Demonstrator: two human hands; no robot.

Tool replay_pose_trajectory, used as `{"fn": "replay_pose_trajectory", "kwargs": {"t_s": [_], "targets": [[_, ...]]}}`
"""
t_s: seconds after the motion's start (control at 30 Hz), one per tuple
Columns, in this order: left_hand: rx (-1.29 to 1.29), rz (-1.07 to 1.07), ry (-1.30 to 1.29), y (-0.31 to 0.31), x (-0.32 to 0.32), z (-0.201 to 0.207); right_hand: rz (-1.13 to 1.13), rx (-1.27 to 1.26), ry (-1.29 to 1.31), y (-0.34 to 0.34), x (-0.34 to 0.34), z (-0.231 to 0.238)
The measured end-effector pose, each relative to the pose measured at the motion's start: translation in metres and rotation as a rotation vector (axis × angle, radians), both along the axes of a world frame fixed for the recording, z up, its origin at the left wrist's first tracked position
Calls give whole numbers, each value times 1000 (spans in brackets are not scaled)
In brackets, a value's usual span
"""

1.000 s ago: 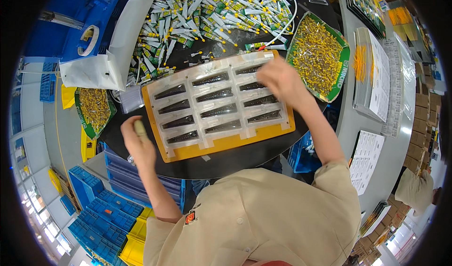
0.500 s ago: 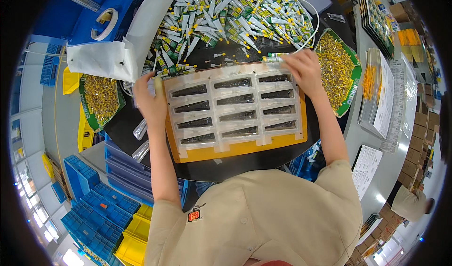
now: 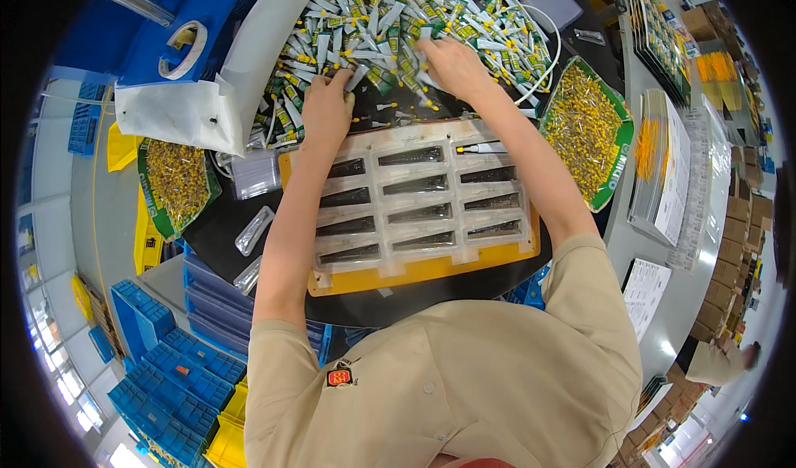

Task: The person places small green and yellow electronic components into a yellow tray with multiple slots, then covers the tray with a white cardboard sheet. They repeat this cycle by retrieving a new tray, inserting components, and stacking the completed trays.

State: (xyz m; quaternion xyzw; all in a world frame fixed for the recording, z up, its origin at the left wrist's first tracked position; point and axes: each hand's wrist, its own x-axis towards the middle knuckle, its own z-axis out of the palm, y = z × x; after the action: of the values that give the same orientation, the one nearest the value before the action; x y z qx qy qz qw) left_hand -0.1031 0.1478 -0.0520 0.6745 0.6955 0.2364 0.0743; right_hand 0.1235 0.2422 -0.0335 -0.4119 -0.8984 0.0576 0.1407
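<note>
Small white-and-green tubes with yellow caps (image 3: pixel 390 16) lie in a loose heap at the far side of the black table. My left hand (image 3: pixel 328 110) reaches to the heap's near left edge, its thumb and fingers apart beside a white tube end. Further right, my right hand (image 3: pixel 456 68) has its fingers curled down among the tubes; what they grip is hidden. Nearer me lies a clear blister tray (image 3: pixel 419 203) with wedge-shaped compartments, on a yellow board (image 3: pixel 414 273). One tube (image 3: pixel 481 147) rests in its far right compartment. My forearms cover parts of the tray's sides.
Green-edged bags of small yellow-capped pieces stand left (image 3: pixel 176 178) and right (image 3: pixel 584 124). Clear plastic shells (image 3: pixel 254 230) lie left of the tray. A white cable (image 3: pixel 554 41) curves round the heap's right side. Blue crates (image 3: pixel 170 389) are stacked at lower left.
Both hands have moved from the tray's far corners onto the tube heap, the right one inward to the left. A tube now lies in the far right compartment, which looked dark before.
</note>
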Motion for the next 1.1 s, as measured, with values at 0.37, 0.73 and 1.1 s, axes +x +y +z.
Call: {"fn": "replay_pose_trajectory", "kwargs": {"t_s": [0.37,0.73,1.1], "targets": [[238,-141,-54,-12,-21,11,7,-62,359,-51,17,41],[111,-457,-244,-154,-27,46,157,-151,355,-92,13,22],[192,-428,-200,-201,-33,53,480,-64,515,-113,-43,32]]}}
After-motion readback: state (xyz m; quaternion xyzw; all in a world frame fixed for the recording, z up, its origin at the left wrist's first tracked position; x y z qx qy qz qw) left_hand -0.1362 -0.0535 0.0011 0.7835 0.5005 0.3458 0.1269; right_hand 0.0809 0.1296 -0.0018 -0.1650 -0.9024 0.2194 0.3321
